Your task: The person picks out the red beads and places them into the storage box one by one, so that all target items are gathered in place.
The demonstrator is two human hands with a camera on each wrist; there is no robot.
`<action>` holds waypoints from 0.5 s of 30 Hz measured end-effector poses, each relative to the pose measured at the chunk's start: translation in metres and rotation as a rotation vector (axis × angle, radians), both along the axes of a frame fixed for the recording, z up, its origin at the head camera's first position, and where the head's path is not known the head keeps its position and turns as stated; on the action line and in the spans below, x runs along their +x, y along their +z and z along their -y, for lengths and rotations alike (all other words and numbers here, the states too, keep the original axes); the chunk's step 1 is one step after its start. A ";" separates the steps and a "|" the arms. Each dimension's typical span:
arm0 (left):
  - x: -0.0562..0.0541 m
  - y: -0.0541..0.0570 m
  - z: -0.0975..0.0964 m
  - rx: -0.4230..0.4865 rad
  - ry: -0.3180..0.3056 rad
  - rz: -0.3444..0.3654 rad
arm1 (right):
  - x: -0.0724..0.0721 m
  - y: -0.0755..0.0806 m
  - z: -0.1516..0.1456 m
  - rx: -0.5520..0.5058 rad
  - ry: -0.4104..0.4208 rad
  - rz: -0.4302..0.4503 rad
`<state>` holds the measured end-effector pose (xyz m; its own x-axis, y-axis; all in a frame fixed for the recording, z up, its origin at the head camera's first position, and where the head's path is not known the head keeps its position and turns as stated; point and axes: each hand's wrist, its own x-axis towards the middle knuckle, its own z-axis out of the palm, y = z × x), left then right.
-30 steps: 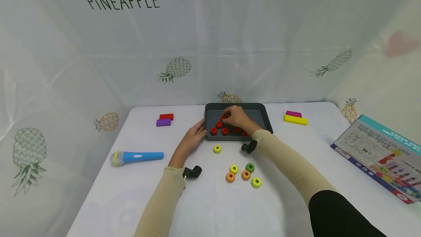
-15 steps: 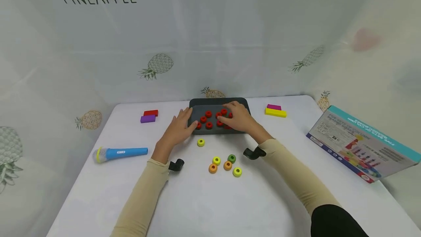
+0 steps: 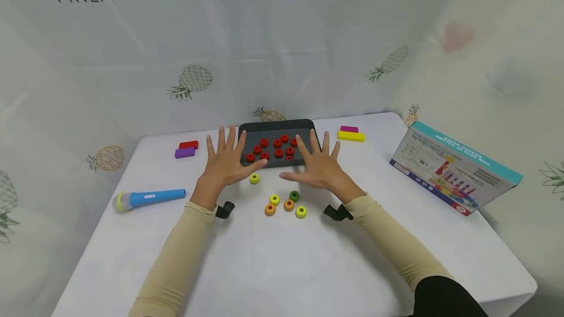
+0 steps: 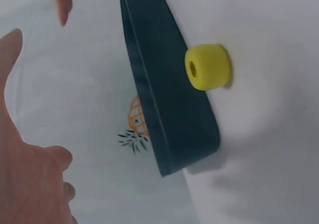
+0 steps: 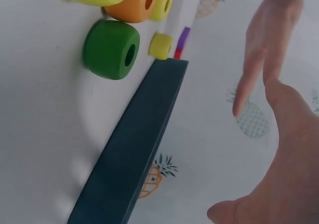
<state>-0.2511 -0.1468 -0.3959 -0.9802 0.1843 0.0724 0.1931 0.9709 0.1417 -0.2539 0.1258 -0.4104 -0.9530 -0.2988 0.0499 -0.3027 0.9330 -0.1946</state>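
Both hands are raised with fingers spread wide and nothing held. My left hand (image 3: 223,163) is by the front left corner of the dark grey tray (image 3: 299,124); my right hand (image 3: 322,168) overlaps its front right part in the head view. Inside the tray lie several red beads (image 3: 278,152), each with a hole. In front of it on the table sit a lone yellow bead (image 4: 209,67) and a small group with a green bead (image 5: 111,50), two orange beads (image 3: 270,209) and two more yellow beads (image 3: 301,212).
A blue toy microphone (image 3: 152,198) lies at the left. Red and purple blocks (image 3: 185,152) rest at the back left, magenta and yellow blocks (image 3: 351,136) at the back right. A printed toy box (image 3: 454,168) stands at the right edge. A pineapple-print curtain (image 3: 264,38) hangs behind.
My right hand has let go of a red bead in the tray and drawn back. Both hands have lifted off the tray and spread their fingers. The head view has shifted to the right.
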 end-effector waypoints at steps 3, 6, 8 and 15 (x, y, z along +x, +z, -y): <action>-0.001 -0.003 0.005 0.012 0.015 0.015 | -0.001 0.001 0.002 0.004 -0.002 0.001; -0.001 -0.007 0.007 0.013 0.022 0.028 | -0.001 0.001 0.003 0.003 0.002 0.011; -0.001 -0.008 0.007 0.020 0.019 0.027 | -0.001 0.000 0.004 0.002 0.004 0.014; 0.001 -0.007 0.006 0.038 0.007 0.022 | -0.001 0.000 0.004 -0.032 0.012 0.039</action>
